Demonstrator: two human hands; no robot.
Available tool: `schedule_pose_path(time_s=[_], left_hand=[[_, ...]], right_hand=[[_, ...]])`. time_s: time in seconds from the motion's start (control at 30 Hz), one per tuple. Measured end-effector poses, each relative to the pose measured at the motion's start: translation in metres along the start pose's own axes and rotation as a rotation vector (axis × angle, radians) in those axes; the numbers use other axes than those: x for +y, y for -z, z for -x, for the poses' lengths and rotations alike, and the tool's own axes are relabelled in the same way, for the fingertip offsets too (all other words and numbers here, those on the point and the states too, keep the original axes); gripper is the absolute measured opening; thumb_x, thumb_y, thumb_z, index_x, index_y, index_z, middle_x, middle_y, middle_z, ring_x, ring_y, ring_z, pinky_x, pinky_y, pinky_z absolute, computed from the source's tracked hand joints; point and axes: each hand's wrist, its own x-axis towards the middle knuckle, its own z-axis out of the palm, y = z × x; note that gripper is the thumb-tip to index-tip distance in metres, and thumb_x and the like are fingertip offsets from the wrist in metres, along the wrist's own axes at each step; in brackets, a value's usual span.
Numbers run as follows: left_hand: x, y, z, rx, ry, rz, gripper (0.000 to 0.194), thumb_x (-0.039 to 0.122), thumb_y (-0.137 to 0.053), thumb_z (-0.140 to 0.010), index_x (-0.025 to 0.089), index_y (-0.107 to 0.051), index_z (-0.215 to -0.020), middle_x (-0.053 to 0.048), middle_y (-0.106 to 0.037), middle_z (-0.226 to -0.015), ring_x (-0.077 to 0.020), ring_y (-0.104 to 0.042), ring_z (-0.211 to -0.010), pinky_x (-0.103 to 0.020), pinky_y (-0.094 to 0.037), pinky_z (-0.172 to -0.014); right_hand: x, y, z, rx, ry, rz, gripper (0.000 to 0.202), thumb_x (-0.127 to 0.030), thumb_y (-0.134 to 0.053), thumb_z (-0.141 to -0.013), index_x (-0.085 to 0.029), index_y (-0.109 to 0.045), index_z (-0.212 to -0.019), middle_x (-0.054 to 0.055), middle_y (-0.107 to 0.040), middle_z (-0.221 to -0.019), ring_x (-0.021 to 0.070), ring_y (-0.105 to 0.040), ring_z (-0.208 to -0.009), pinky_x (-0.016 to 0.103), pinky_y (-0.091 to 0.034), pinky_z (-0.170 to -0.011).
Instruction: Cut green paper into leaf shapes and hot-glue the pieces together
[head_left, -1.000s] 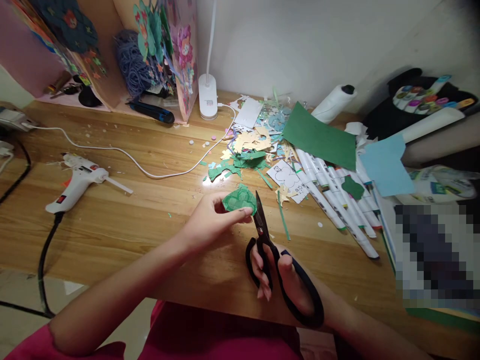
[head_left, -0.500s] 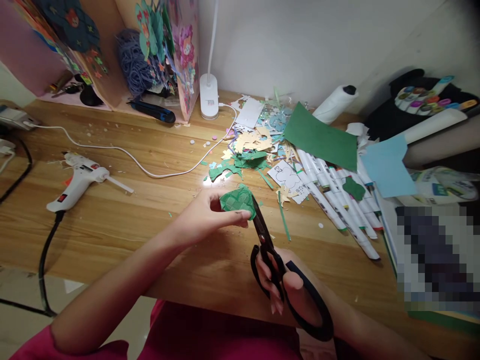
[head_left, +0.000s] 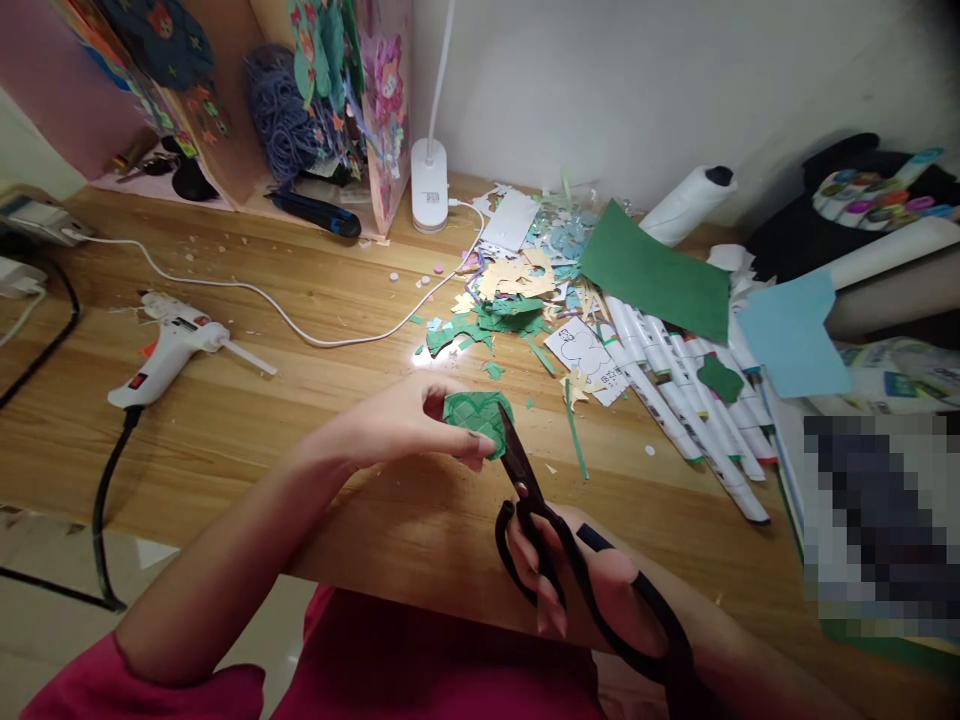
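Between the thumb and fingers of my left hand (head_left: 420, 420) is a small green paper piece (head_left: 474, 415) with curved lines drawn on it and a strip of clear tape look across its face. My right hand (head_left: 559, 575) has its fingers and thumb through the handles of black scissors (head_left: 519, 480). The scissor blades point up and away from me, their tips at the right edge of the green piece. Just beyond it, a small green scrap (head_left: 493, 370) lies on the wooden table (head_left: 300, 400).
A white glue gun (head_left: 169, 350) lies at left, with a white cable (head_left: 315, 342) behind it. Paper scraps (head_left: 517, 275) pile up at the back middle. White markers (head_left: 675, 400), a green sheet (head_left: 656, 270) and a light blue sheet (head_left: 799, 335) are at right.
The scissor handles have spread wider apart. A small green scrap now lies beyond the paper piece, whose upper edge looks lower and flatter. The whole view has shifted slightly.
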Motion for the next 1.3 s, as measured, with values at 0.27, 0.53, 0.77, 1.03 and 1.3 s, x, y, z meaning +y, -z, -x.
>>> schedule_pose_path(time_s=[0.27,0.53,0.77,1.03,1.3], left_hand=[[-0.007,0.004,-0.004,-0.029,0.015,0.011,0.013,0.027,-0.068,-0.069,0.015,-0.065,-0.065,0.0,-0.063,-0.061,-0.0111,-0.057,-0.06,-0.021,-0.045,-0.059],[-0.008,0.01,-0.005,-0.11,-0.008,0.002,0.013,0.026,-0.069,-0.067,0.015,-0.067,-0.06,-0.001,-0.063,-0.058,-0.0124,-0.057,-0.059,-0.022,-0.043,-0.059],[-0.012,0.015,-0.005,-0.14,0.006,0.046,0.01,0.025,-0.07,-0.07,0.016,-0.067,-0.066,0.002,-0.062,-0.062,-0.0095,-0.057,-0.06,-0.019,-0.044,-0.061],[-0.004,0.015,-0.003,-0.061,-0.037,-0.049,0.023,0.035,-0.06,-0.082,0.014,-0.07,-0.082,-0.004,-0.07,-0.08,-0.0118,-0.061,-0.073,-0.02,-0.045,-0.068],[-0.008,0.004,-0.01,0.135,-0.081,0.114,0.018,0.028,-0.066,-0.077,0.011,-0.062,-0.073,-0.003,-0.066,-0.072,-0.009,-0.059,-0.063,-0.02,-0.047,-0.062]], right_hand=[[0.007,0.003,0.001,0.052,-0.011,0.116,0.071,-0.089,-0.041,-0.053,-0.021,-0.045,-0.072,-0.005,-0.041,-0.058,0.0065,-0.031,-0.04,0.021,-0.036,-0.037],[0.007,0.002,0.004,0.055,-0.018,0.114,0.067,-0.086,-0.047,-0.054,-0.022,-0.043,-0.071,-0.006,-0.037,-0.057,0.0069,-0.027,-0.042,0.021,-0.03,-0.034],[-0.009,0.0,0.001,0.041,-0.042,0.219,0.068,-0.088,-0.044,-0.053,-0.022,-0.04,-0.068,-0.006,-0.036,-0.053,0.0072,-0.027,-0.041,0.021,-0.026,-0.033],[0.003,0.01,0.002,0.117,0.03,0.299,0.07,-0.088,-0.04,-0.055,-0.02,-0.041,-0.073,-0.007,-0.038,-0.057,0.0056,-0.03,-0.041,0.02,-0.033,-0.035],[0.012,0.009,-0.003,0.123,0.12,0.239,0.071,-0.087,-0.034,-0.059,-0.019,-0.043,-0.076,-0.006,-0.039,-0.062,0.0065,-0.034,-0.044,0.02,-0.039,-0.04]])
